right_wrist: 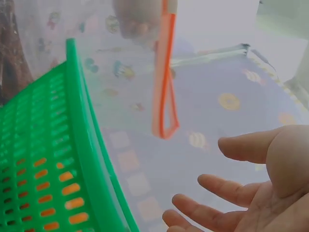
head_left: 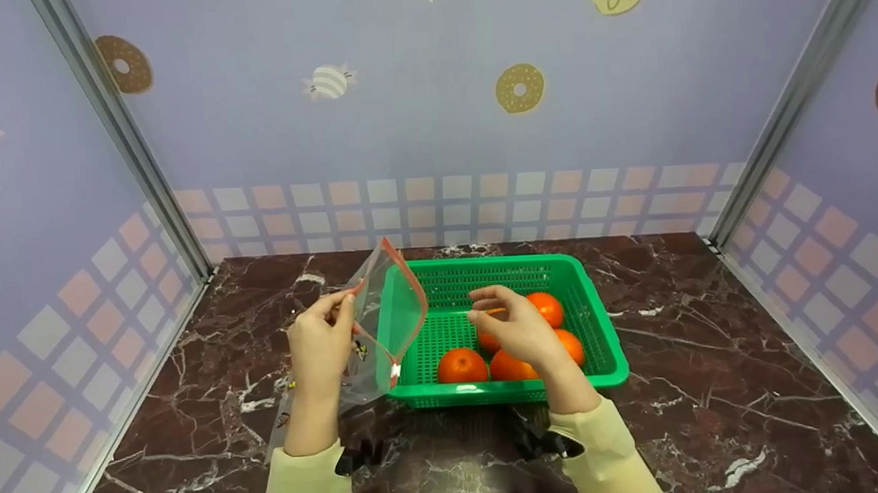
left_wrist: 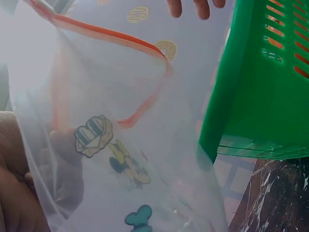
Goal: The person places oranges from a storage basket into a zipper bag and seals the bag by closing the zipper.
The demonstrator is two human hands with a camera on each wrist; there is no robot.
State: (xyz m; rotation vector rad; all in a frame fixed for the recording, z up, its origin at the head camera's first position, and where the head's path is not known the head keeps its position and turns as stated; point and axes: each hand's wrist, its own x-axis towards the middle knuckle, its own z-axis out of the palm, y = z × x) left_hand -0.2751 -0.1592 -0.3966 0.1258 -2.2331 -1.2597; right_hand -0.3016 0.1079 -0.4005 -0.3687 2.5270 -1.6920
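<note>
A clear zip bag (head_left: 369, 340) with an orange-red zip edge and cartoon prints hangs with its mouth spread apart. My left hand (head_left: 322, 343) pinches one side of that mouth between thumb and fingers. The bag partly covers the left end of a green plastic basket (head_left: 601, 328). Several oranges (head_left: 462, 366) lie in the basket, mostly toward its right and front. Over them hovers my right hand (head_left: 522, 328), holding nothing, its fingers spread and slightly bent in the right wrist view. It hides part of the oranges beneath.
The basket stands on a dark red marbled tabletop (head_left: 717, 382). Patterned lilac panels (head_left: 433, 126) rise at the back and both sides, joined by metal corner posts (head_left: 799, 85).
</note>
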